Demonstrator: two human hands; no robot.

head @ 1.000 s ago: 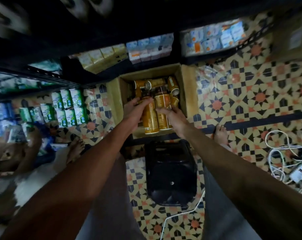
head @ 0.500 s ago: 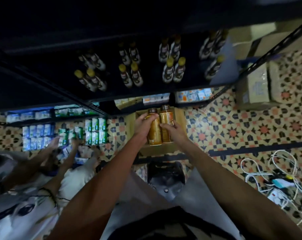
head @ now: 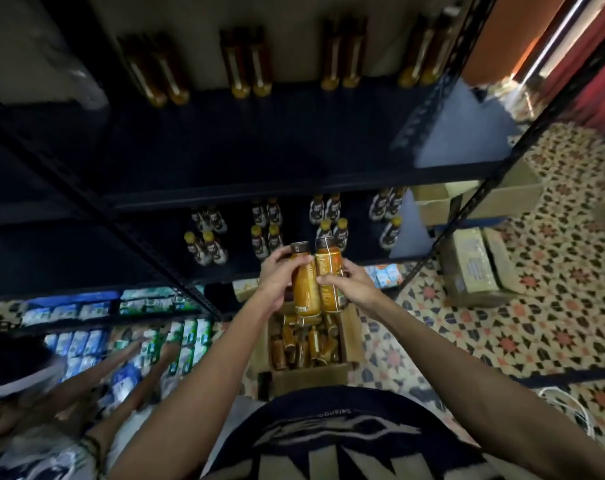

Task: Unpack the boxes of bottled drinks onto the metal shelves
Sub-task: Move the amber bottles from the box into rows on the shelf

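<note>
Gripping an amber-orange plastic drink bottle with a dark cap [head: 304, 289] in my left hand [head: 278, 277], I curl my fingers round its upper body. My right hand [head: 354, 289] wraps a second amber-orange bottle [head: 329, 268] the same way, thumb across its front. Both stand upright, pressed side to side, raised in front of the front edge of the lower dark metal shelf [head: 240, 258].

Directly below my hands sits an open brown cardboard box [head: 311, 377] on the floor. More amber bottles [head: 294, 348] lie inside it, jumbled and tilted.

On the lower shelf, small white-and-dark bottles with yellow caps [head: 266, 237] stand in pairs from its middle toward its right end. The upper dark metal shelf [head: 259, 143] carries tall amber bottles [head: 245, 64] in pairs along its back edge; they are blurred.

To the right, past the shelf's corner post, closed cardboard boxes [head: 474, 265] rest on the patterned tile floor [head: 536, 323]. At my left, another person's arms [head: 128, 358] reach toward green and blue drink cartons [head: 190, 341] stacked on the floor.
</note>
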